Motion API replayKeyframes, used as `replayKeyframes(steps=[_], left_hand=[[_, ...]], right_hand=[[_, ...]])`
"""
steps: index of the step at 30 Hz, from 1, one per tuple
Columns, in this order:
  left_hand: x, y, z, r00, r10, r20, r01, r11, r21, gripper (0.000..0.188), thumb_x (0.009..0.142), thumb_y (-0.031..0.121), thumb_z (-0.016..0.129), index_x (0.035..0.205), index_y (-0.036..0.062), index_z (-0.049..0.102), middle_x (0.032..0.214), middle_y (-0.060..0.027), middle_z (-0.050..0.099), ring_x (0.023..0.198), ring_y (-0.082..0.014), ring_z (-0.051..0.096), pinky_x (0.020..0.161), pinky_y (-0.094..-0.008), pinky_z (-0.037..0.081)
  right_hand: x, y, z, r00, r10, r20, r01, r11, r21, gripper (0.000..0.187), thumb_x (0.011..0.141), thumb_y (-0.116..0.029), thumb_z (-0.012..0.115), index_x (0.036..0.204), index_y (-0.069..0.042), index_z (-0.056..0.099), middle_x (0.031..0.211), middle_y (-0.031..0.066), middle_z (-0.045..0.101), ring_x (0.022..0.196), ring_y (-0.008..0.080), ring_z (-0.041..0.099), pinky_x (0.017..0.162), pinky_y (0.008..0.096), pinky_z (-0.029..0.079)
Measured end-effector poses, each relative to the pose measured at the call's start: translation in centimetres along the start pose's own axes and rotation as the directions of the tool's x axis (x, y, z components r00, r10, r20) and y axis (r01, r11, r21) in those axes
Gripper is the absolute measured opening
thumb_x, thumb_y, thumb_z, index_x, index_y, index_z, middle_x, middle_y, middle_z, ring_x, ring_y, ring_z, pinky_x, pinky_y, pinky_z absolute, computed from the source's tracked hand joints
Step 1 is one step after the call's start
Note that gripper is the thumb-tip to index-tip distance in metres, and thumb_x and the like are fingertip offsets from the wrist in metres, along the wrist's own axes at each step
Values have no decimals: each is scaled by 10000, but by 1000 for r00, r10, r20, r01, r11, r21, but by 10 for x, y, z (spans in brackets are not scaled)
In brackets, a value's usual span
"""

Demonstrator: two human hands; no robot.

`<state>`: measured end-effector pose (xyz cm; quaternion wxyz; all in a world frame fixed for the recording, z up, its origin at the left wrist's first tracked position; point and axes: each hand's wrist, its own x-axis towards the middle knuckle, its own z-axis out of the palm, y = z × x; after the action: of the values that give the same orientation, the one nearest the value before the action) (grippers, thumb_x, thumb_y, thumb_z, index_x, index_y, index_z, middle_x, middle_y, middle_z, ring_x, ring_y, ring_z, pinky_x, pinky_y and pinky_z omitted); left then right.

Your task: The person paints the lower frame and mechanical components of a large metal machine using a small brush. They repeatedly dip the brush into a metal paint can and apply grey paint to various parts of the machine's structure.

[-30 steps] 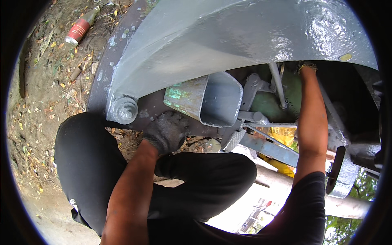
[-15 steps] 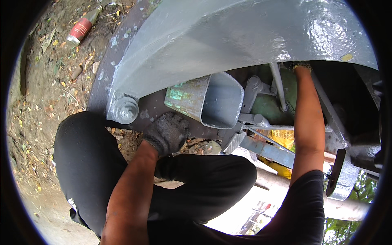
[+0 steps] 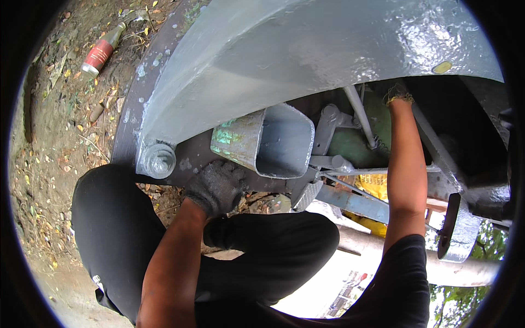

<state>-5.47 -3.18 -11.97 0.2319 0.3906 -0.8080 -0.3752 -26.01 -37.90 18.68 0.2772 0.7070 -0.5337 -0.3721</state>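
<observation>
My left hand, in a dark grey glove, lies against the edge of a dark metal base, its fingers bent and closed over it. Close by its fingertips is a grey, open-ended metal chute with worn green patches on its side. My right hand reaches into the dark opening under a large grey painted housing. Only its frayed glove cuff shows; the fingers are hidden inside. Beside that wrist are a slanting grey rod, a small coil spring and a green curved part.
A round grey boss projects from the housing's lower corner. A glass bottle with a red label lies on leaf-strewn soil at upper left. Below the opening are metal braces, a grey-blue bar and yellow material. My bent legs are close underneath.
The view has shifted slightly, so the machine sits a little lower and further left. Both hands keep nearly the same places against it; the right one is still inside the opening.
</observation>
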Motion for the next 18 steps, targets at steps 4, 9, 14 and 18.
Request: replayKeyframes(steps=[4,9,14,18], left_hand=[[-1,1,0,996,-6,-84,7,1000,5,342,870,268,660,1139,90,774,1317,-122,682,1273,-327,614,1136,-458,464],[-1,0,1,999,4,-32,-3,1000,29,361,869,283,650,1145,91,780,1331,-120,684,1263,-323,620,1129,-462,470],[-2,0,4,990,45,-135,-27,991,134,330,870,274,655,1123,107,787,1306,-111,690,1257,-309,623,1119,-469,471],[-1,-1,5,998,17,-62,-13,998,65,321,890,306,659,1136,141,781,1263,-96,703,1249,-292,631,1120,-472,467]], right_hand=[[-2,9,11,990,-125,67,136,973,-186,500,1002,-335,627,1427,-71,626,1518,224,585,1427,433,513,1205,499,412],[-11,10,20,984,-131,-122,128,991,-34,450,987,-358,604,1279,-43,735,1328,268,698,1291,437,646,1138,488,493],[-16,3,20,993,-40,-110,48,996,77,473,1001,-333,592,1367,-44,671,1430,249,637,1367,429,572,1188,490,429],[-20,7,10,980,-171,106,180,981,-77,461,1011,-282,591,1394,-34,658,1474,235,622,1409,414,545,1222,489,395]])
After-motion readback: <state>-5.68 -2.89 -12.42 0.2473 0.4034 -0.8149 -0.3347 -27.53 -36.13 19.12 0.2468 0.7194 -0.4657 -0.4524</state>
